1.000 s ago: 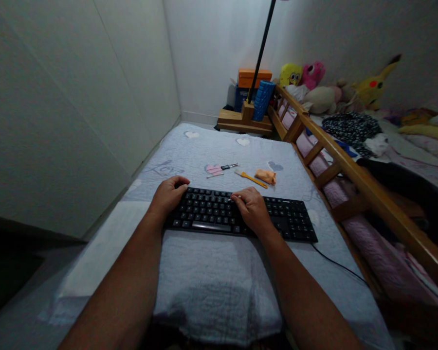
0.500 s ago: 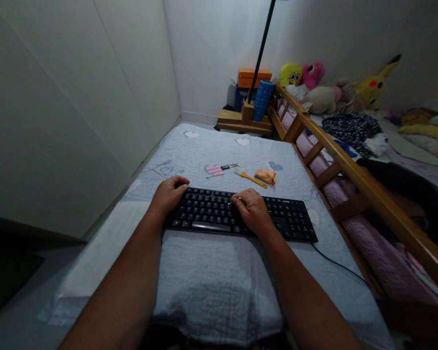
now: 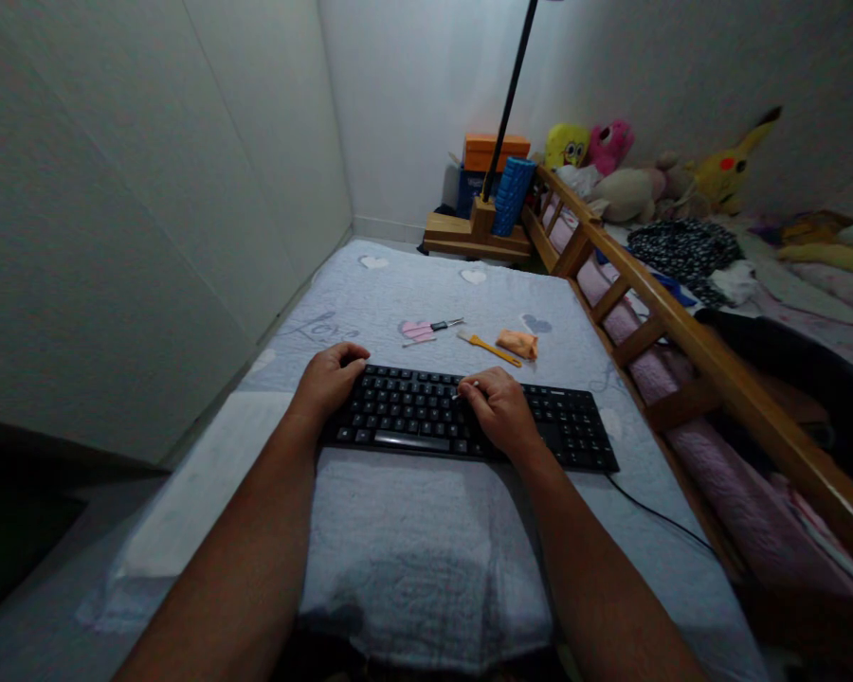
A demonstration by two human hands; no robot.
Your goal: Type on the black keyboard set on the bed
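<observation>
A black keyboard (image 3: 412, 442) lies flat on the heart-patterned cloth. My left hand (image 3: 327, 384) grips its left end, thumb on top and fingers along the far corner. My right hand (image 3: 499, 407) is closed in a pinch over the right half of the keys. Between its thumb and fingers is a cotton swab (image 3: 457, 396), its tip down at the keys and a bit of white showing above the fingers. Beyond the keyboard lie a pink-handled screwdriver (image 3: 425, 331), a second cotton swab (image 3: 418, 342), a yellow brush (image 3: 494, 349) and a crumpled orange cloth (image 3: 517, 344).
A cable (image 3: 658, 513) runs from the keyboard toward the right. A wooden bed rail (image 3: 654, 275) borders the right side, with plush toys (image 3: 629, 192) behind it. A black pole on a wooden base (image 3: 476, 230) stands at the far end. A pale sheet (image 3: 199, 483) lies at left.
My right hand has shifted slightly to the right over the keys with the cotton swab. My left hand and the keyboard have stayed in place.
</observation>
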